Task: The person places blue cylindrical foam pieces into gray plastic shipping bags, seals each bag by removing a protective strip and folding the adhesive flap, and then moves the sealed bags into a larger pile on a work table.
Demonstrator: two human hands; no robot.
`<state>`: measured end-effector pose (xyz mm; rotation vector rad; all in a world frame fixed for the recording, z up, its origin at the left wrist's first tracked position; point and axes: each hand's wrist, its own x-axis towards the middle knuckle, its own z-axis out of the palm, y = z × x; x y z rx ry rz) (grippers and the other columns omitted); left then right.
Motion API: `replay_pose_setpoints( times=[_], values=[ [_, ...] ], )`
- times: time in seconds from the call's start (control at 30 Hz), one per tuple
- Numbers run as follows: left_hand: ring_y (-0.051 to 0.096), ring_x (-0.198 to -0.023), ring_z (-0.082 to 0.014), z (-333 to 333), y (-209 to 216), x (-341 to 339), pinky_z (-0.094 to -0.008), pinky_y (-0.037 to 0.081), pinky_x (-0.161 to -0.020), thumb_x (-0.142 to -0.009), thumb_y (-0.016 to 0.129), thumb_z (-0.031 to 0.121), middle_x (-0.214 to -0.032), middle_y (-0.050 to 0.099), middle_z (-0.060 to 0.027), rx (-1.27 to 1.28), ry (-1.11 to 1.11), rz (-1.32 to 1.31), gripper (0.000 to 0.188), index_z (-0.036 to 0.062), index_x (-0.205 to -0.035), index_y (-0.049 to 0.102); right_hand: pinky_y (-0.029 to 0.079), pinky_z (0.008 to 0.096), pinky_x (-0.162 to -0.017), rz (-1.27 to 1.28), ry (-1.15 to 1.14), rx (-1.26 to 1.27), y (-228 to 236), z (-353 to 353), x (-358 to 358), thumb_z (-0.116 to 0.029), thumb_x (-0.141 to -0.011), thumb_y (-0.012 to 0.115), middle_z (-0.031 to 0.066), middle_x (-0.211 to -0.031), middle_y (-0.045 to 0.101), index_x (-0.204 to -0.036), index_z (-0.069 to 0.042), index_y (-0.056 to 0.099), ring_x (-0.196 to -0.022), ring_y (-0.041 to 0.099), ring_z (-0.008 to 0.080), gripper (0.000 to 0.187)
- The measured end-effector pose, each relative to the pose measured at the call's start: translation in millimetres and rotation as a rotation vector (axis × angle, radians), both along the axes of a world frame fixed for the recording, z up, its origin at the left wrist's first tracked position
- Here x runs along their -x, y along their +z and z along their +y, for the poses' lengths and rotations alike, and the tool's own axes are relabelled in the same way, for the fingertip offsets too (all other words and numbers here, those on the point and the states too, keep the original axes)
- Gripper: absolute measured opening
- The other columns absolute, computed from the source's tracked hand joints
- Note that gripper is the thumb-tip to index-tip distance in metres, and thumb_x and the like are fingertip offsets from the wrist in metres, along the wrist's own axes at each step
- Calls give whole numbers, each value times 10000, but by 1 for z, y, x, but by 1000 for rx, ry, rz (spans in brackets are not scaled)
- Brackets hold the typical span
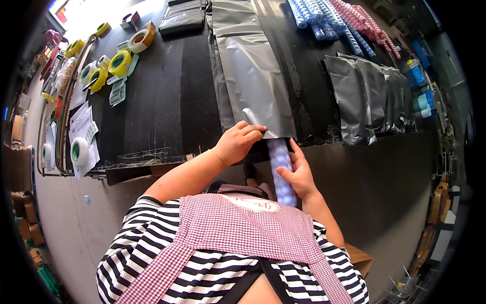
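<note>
A long grey plastic mailing bag [248, 66] lies lengthwise on the black table, its mouth toward me at the front edge. With its fingers closed on the left side of that mouth, my left hand [239, 143] grips the film. My right hand [302, 175] is closed around a pale blue, bumpy-patterned roll [283, 185], thumb on top and fingers along its right side. The far end of the roll is at the bag's mouth and goes out of sight under the film; its near end reaches my apron.
More blue-and-white rolls [324, 20] and pink ones [362, 23] lie at the far right. Grey bags [362, 99] overlap at the table's right edge. Folded black bags [182, 19] lie at the back. Yellow tape rolls [120, 63], papers and a white tape roll [79, 151] occupy the left.
</note>
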<state>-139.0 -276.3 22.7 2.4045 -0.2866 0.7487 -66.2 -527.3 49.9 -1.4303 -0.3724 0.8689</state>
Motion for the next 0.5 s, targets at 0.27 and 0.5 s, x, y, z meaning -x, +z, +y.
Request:
replay_pose_setpoints(
  times=[0.27, 0.5],
  values=[
    [618, -887, -253, 0, -9, 5, -347, 535, -815, -807, 702, 9, -1253, 711, -26, -47, 0, 38, 174, 98, -950, 657, 438, 467, -1106, -1278, 163, 198, -43, -42, 16, -293, -654, 933, 221, -1526, 386, -1522, -129, 448, -1332, 478, 394, 1007],
    [608, -862, -221, -1, 1, -1, -322, 522, -825, -795, 686, 67, -1268, 709, -15, -162, -21, 19, 133, 94, -923, 665, 358, 487, -1143, -1595, 173, 225, -11, 50, -79, -358, -624, 927, 184, -1570, 373, -1575, -171, 385, -1429, 396, 387, 1111]
  ],
)
